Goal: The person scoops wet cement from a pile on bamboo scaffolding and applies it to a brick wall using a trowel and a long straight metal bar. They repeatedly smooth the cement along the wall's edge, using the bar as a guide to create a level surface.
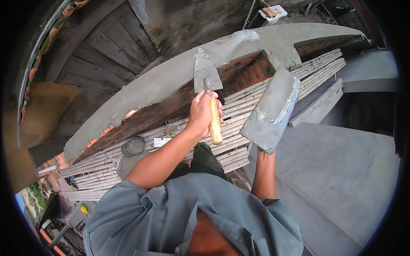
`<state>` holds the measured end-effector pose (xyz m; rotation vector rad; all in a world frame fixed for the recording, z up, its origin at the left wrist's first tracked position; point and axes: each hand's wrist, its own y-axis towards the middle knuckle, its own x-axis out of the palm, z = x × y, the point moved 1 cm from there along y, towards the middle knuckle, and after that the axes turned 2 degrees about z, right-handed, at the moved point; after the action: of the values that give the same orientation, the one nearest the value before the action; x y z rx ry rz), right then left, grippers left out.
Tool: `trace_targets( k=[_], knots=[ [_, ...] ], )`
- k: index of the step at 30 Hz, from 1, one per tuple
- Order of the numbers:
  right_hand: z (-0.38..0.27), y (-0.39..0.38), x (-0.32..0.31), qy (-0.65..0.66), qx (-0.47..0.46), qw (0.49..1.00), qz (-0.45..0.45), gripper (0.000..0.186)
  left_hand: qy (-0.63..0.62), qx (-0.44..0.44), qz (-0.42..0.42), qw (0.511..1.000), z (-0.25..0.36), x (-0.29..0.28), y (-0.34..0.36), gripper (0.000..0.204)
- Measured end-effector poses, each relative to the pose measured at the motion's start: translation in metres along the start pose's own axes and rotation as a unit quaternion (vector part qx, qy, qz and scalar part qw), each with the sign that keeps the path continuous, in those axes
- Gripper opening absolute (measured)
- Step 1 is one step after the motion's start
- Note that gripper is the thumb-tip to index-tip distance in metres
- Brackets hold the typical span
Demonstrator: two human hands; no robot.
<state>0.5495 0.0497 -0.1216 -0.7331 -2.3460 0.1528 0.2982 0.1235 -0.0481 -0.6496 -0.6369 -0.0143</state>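
Observation:
My left hand [200,113] grips the wooden handle of a pointed trowel [204,70]. Its mortar-smeared blade points up against the grey rendered top of a curved brick wall [171,79]. My right forearm rises under a flat rectangular board [273,111] coated with wet grey mortar. The board hides most of my right hand [261,153], which holds it from below, tilted, to the right of the trowel. Bare red brick [243,70] shows just below the rendered band.
A platform of bamboo poles [239,104] runs under my arms along the wall. On it lie a round grey dish [133,146] and a small white card [161,141]. Smooth grey rendered surfaces [341,170] lie on the right, weathered wooden planks [102,47] at upper left.

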Motion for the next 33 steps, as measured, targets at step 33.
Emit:
trace_targets(
  k=[33],
  knots=[
    [-0.002,-0.042,-0.009,-0.010,0.007,1.000,0.004,0.047,0.066,-0.011,-0.015,0.998,0.019,0.061,0.056,0.022]
  ],
)
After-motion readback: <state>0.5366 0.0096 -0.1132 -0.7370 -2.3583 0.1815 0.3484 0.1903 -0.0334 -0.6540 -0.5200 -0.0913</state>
